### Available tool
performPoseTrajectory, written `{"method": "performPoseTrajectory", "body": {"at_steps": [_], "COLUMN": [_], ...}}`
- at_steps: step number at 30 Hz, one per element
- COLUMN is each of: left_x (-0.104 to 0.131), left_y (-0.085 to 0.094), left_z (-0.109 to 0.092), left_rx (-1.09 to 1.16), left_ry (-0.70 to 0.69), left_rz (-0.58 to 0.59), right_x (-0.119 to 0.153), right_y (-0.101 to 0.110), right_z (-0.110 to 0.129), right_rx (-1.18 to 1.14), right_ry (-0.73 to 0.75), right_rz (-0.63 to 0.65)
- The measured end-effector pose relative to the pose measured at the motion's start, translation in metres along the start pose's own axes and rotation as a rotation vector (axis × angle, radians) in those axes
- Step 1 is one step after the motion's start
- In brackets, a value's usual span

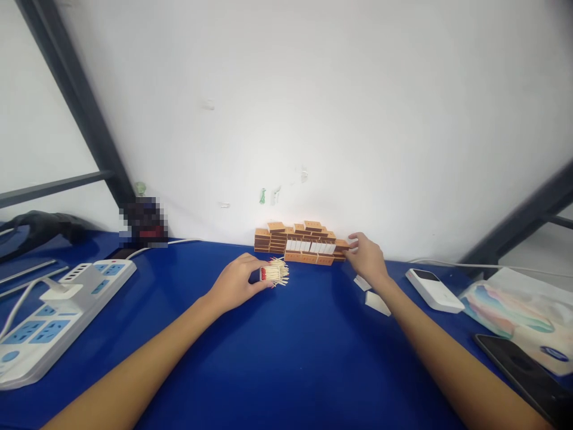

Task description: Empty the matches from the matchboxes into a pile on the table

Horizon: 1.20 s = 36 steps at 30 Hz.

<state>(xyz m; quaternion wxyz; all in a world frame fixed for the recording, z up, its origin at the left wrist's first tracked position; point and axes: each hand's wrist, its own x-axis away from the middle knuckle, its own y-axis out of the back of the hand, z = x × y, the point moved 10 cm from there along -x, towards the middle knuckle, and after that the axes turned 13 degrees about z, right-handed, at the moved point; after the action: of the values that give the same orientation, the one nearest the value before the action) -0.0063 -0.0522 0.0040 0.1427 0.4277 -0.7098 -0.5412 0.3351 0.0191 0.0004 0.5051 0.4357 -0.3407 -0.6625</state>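
A bunch of matches [278,273], pale sticks with some red heads, lies on the blue table. My left hand [239,282] curls its thumb and forefinger around the left end of the bunch. Against the wall stands a stack of matchboxes [308,258], orange-brown, with a row of white box ends along its middle. At the stack's right end my right hand [367,258] pinches a brown matchbox [342,244], which touches the other boxes. Two small white pieces, the nearer one a white block [377,303], lie beside my right forearm.
On the left sits a white power strip [71,316] with a plugged-in charger and cables. To the right are a white device [434,290], a pastel-patterned packet [510,313] and a black phone [519,370]. Dark metal bars [85,101] slope down at both sides.
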Motion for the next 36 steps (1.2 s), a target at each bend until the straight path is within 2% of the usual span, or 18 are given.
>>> {"method": "performPoseTrajectory", "body": {"at_steps": [3, 5, 6, 7, 10, 12, 14, 18, 23, 26, 32, 36], "left_x": [-0.001, -0.002, -0.003, -0.005, -0.010, -0.013, -0.016, -0.018, -0.014, -0.013, -0.016, -0.016], "left_y": [-0.002, -0.003, -0.004, -0.005, -0.006, -0.003, -0.001, 0.004, -0.002, -0.009, -0.018, -0.017], "left_z": [-0.003, -0.005, -0.005, -0.005, -0.006, -0.004, -0.001, 0.001, -0.001, -0.002, -0.001, 0.000], "left_rx": [0.007, 0.025, 0.036, 0.048, 0.080, 0.092, 0.082, 0.015, -0.044, -0.067, -0.070, -0.075], "left_ry": [-0.018, -0.022, -0.024, -0.030, -0.067, -0.081, -0.084, -0.082, -0.043, -0.023, 0.007, -0.002], "left_rz": [0.008, 0.009, 0.012, 0.012, -0.003, -0.031, -0.057, -0.101, -0.099, -0.093, -0.091, -0.082], "right_x": [0.023, 0.039, 0.046, 0.051, 0.067, 0.072, 0.067, 0.051, 0.038, 0.037, 0.043, 0.054], "right_y": [0.023, 0.031, 0.027, 0.016, -0.037, -0.062, -0.078, -0.094, -0.090, -0.083, -0.059, -0.059], "right_z": [0.029, 0.060, 0.079, 0.099, 0.152, 0.174, 0.184, 0.183, 0.173, 0.174, 0.181, 0.184], "right_rx": [0.176, 0.110, 0.010, -0.114, -0.486, -0.612, -0.663, -0.719, -0.761, -0.719, -0.422, -0.356], "right_ry": [0.056, 0.172, 0.256, 0.332, 0.423, 0.416, 0.398, 0.349, 0.322, 0.388, 0.581, 0.676], "right_rz": [-0.096, -0.091, -0.019, 0.116, 0.633, 0.803, 0.853, 0.827, 0.672, 0.575, 0.252, 0.175]}}
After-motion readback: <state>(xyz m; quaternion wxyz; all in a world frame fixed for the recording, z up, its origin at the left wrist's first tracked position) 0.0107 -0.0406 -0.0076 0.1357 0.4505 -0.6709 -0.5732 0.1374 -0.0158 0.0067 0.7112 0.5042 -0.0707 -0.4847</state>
